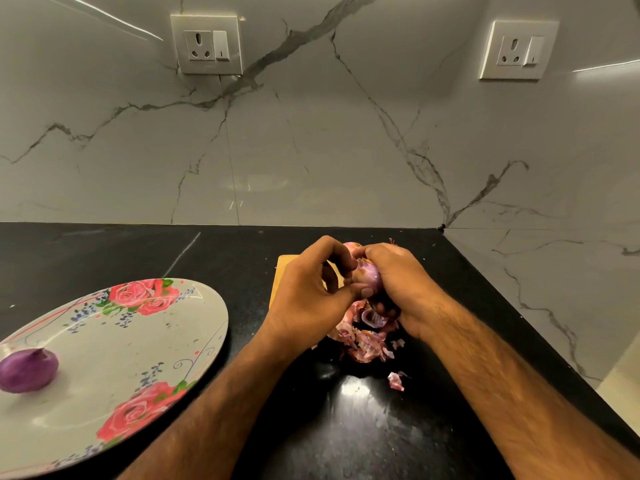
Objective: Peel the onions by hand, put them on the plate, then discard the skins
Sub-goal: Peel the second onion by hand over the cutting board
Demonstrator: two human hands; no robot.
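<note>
Plate: a peeled onion is carried at its left edge
Skins: heaped on the counter just under the held onion
Right hand: curled round the held onion from the right
Left hand: pinched on its left side
Board: half hidden behind the left hand

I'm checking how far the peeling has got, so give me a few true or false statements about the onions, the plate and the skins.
1. One peeled onion lies on the plate. True.
2. The left hand and the right hand both hold a second onion. True.
3. The skins are heaped on the plate. False: they lie on the black counter, below the hands.
4. The plate is plain white. False: it bears pink roses.
</note>
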